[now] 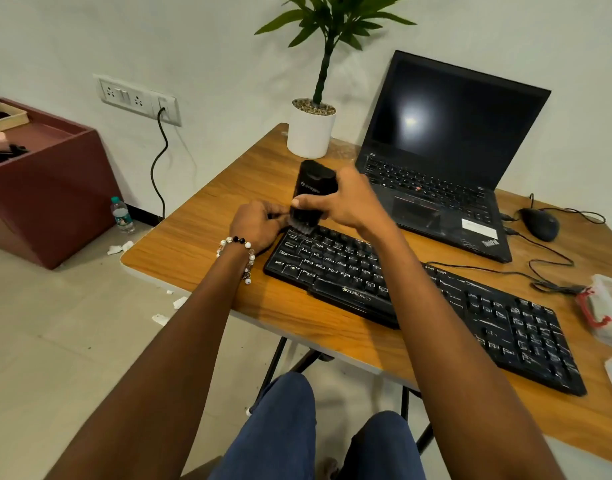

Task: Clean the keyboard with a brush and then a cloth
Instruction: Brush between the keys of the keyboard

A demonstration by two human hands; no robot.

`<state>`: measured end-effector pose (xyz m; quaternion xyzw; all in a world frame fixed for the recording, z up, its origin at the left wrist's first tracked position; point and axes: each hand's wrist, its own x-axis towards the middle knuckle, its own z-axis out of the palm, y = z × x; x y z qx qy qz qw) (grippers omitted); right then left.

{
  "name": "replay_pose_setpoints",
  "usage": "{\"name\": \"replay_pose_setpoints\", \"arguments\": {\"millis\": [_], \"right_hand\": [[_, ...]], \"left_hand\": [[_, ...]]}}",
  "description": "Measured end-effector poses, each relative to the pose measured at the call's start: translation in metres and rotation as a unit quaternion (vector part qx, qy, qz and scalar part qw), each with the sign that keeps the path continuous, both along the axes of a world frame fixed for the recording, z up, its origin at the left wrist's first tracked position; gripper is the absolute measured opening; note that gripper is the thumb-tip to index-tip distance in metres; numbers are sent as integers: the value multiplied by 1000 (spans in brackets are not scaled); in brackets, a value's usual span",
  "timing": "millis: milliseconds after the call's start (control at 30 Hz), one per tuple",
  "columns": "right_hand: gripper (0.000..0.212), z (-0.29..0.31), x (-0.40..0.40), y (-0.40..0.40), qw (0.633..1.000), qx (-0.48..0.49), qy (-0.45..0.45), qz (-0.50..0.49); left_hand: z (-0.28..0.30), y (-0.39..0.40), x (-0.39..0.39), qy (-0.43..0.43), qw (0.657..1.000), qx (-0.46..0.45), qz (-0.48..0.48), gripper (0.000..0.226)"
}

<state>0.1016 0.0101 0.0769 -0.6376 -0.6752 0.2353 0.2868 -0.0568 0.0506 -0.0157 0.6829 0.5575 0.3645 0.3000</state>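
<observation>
Two hands busy: right hand [342,199] holds black brush [311,195], grip tight; left hand [258,225] fingers curled by bristles, grip unclear. Sweep softly along Zebronics keyboard [419,299] rows.

Evenly and softly lit indoors, fairly bright. Round glare spot on the dark laptop screen [411,121], from a light overhead. Soft shadows under the arms on the counter [200,244]. Wide-angle bending at the edges; slight motion blur around the hands.

plant [332,26] top cut off, left hand [258,225] fingertips hidden
</observation>
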Motion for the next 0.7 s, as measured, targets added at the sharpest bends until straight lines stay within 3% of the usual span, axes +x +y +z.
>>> {"name": "replay_pose_setpoints", "arguments": {"millis": [167, 267, 433, 700], "right_hand": [[60, -9, 6, 4, 999, -35, -23, 3], [54, 6, 13, 2, 996, -32, -83, 5], [52, -6, -2, -4, 1000, -14, 17, 7], [55, 0, 34, -5, 998, -23, -26, -51]], "left_hand": [[1, -1, 0, -7, 1000, -3, -4, 17], [1, 0, 1, -27, 999, -10, -13, 17], [1, 0, 0, 1, 1000, 10, 6, 15], [-4, 5, 2, -37, 999, -10, 6, 11]]}}
